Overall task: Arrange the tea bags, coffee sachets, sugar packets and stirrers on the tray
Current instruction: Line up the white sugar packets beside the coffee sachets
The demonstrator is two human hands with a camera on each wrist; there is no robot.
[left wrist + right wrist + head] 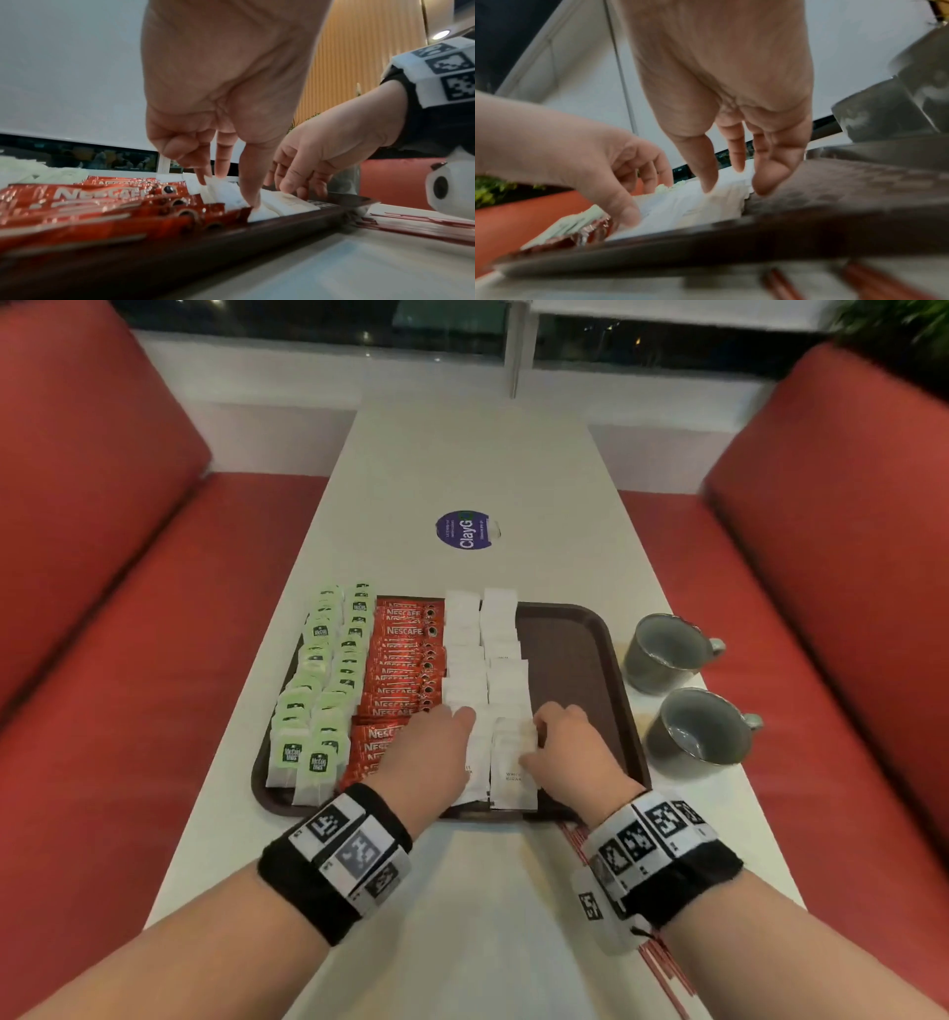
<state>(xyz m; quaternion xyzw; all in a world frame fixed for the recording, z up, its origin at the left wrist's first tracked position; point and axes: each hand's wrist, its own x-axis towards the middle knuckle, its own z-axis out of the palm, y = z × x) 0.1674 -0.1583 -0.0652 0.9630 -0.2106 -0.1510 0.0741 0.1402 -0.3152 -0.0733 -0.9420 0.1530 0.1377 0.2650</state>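
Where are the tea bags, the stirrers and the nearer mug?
tea bags (pixel 314 690), head view, middle of the green rows.
stirrers (pixel 421 227), left wrist view, red sticks' middle.
nearer mug (pixel 683 737), head view, inner wall.

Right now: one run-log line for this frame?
stage: squaring sugar rows | left hand: fingertips on sugar packets | right hand: fingertips at packets' right edge | tray: right strip bare | stirrers: on table, unplaced

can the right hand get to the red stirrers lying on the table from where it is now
Probably yes. The stirrers lie on the table just off the tray's near edge, under the right wrist. The right hand only touches the sugar packets with loose fingers, and nothing sits between it and them.
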